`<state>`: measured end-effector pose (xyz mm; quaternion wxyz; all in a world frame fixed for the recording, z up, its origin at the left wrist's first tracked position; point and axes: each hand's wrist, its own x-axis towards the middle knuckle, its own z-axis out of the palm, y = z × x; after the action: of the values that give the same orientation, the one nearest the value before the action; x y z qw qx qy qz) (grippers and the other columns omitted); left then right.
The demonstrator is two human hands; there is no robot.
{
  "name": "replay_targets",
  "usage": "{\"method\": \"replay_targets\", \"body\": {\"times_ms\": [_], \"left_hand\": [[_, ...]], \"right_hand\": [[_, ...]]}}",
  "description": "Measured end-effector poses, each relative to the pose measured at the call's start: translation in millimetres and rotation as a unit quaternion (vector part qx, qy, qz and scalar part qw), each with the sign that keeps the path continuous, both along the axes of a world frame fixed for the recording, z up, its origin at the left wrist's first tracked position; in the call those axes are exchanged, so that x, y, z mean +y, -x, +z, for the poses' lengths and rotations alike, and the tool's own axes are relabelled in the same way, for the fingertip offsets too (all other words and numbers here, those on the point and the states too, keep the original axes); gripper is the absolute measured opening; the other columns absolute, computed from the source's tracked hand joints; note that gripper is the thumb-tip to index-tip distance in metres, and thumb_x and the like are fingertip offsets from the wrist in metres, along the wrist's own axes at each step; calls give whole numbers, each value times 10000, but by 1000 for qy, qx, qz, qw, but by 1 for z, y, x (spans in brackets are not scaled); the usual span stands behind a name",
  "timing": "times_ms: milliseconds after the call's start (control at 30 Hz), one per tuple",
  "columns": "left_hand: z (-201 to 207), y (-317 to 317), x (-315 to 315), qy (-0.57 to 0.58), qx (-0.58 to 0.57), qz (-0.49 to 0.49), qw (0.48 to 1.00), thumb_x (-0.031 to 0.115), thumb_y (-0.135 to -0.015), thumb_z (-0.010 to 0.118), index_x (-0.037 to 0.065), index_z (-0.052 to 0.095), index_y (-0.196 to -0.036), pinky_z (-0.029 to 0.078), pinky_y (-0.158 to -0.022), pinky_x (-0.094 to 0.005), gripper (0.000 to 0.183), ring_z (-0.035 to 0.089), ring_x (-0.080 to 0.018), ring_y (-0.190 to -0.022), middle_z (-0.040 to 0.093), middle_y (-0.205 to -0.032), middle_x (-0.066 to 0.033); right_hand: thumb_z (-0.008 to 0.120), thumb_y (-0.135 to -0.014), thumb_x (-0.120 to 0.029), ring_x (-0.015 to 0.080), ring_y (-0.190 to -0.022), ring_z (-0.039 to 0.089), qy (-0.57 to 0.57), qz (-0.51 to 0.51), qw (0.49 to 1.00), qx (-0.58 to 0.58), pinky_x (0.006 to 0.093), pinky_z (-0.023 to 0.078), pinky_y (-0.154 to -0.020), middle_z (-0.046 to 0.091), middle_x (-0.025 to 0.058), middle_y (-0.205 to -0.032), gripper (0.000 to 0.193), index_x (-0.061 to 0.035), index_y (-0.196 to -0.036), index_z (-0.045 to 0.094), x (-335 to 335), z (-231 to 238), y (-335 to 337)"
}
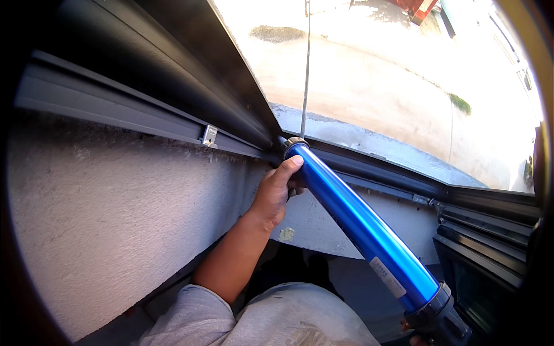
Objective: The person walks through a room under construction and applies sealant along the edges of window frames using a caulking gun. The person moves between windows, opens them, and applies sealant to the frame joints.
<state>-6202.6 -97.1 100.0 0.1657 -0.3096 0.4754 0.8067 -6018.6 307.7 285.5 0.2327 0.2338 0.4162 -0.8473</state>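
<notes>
A long caulking gun (363,216) with a shiny blue barrel slants across the middle, from the window corner down to the lower right. My left hand (275,193) is closed around the barrel close behind its dark front cap, thumb lying on top. The front cap is at the corner where two dark window frame bars (346,161) meet; the nozzle tip is hidden. At the lower right, a sliver of my right hand (416,341) shows by the gun's black handle end (444,323). Most of its fingers are out of sight.
A rough plastered wall (115,213) runs along the left under another dark frame bar (115,104) with a small metal clip (209,135). A window sash (485,265) with a hinge stands at the right. Bright pavement (375,75) lies far below outside.
</notes>
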Motion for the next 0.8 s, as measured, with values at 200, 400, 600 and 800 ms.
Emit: {"method": "replay_targets", "body": {"times_ms": [200, 400, 600, 800], "left_hand": [[-12, -3, -2, 15, 7, -30, 999, 590, -890, 675, 78, 637, -1184, 448, -983, -439, 591, 638, -226, -1025, 688, -1042, -103], [-12, -1, -3, -8, 3, -8, 1000, 571, -881, 672, 92, 632, -1190, 451, -970, -428, 571, 643, -229, -1024, 684, -1044, -101], [-13, -3, -2, 2, 10, -24, 1000, 577, -891, 667, 88, 626, -1211, 453, -988, -438, 586, 654, -219, -1015, 685, -1038, -91], [-9, -3, -1, 12, 4, -3, 1000, 593, -885, 680, 87, 633, -1198, 448, -998, -441, 596, 652, -224, -1010, 685, -1031, -92]], "right_hand": [[698, -688, -77, 409, -1097, 681, -3, 13, 1000, -3, 579, 528, -984, 676, 242, -1176, 698, 26, -1361, 545, -8, 3, 5], [696, -688, -73, 413, -1097, 684, -2, 13, 1000, -1, 583, 531, -983, 678, 246, -1176, 696, 29, -1360, 545, -8, 1, 1], [694, -687, -68, 418, -1098, 688, 2, 12, 1000, -1, 586, 534, -983, 680, 250, -1175, 695, 32, -1359, 545, -9, 3, 0], [692, -687, -64, 423, -1098, 691, -3, 20, 1000, 5, 590, 536, -982, 682, 254, -1175, 694, 34, -1358, 546, -5, 7, 3]]}}
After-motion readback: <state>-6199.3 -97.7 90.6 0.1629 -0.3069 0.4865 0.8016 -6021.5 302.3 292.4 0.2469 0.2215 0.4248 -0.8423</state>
